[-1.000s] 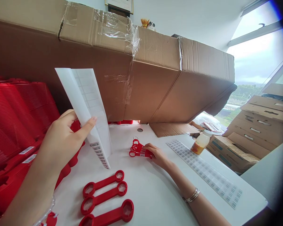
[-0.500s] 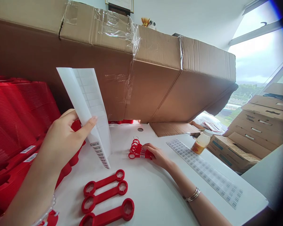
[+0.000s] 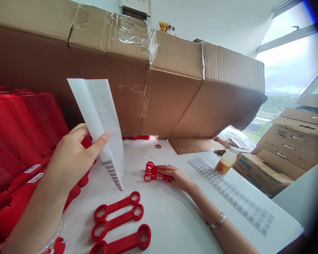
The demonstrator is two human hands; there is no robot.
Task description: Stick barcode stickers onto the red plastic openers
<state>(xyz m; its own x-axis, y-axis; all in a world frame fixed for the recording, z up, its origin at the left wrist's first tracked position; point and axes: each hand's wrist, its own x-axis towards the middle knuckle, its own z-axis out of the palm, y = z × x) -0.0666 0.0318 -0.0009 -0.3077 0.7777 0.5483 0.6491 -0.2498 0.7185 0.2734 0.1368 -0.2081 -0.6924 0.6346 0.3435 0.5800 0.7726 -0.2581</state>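
Observation:
My left hand [image 3: 74,151] pinches a folded sheet of barcode labels [image 3: 99,116] between thumb and fingers, holding it upright above the table. Barcodes show along its lower edge. At mid-table my right hand [image 3: 176,176] is closed over the right ends of several red plastic double-ringed pieces [image 3: 151,172], stacked in a slight fan. Small barcode labels sit on their handles. Whether these pieces touch the table is hard to tell. Closer to me, three larger-looking red double-ringed pieces [image 3: 122,218] lie side by side, with no labels visible on them.
Stacked red plastic parts [image 3: 23,127] fill the left side. A large cardboard box [image 3: 175,95] leans over the back of the table. On the right lie a label sheet [image 3: 233,197] and a bottle of yellow-brown contents [image 3: 226,160]. A thin ring [image 3: 153,156] lies behind the red pieces.
The fanned red pieces under my right hand have drawn closer together and away from the thin ring. My left hand and its sheet have shifted only slightly.

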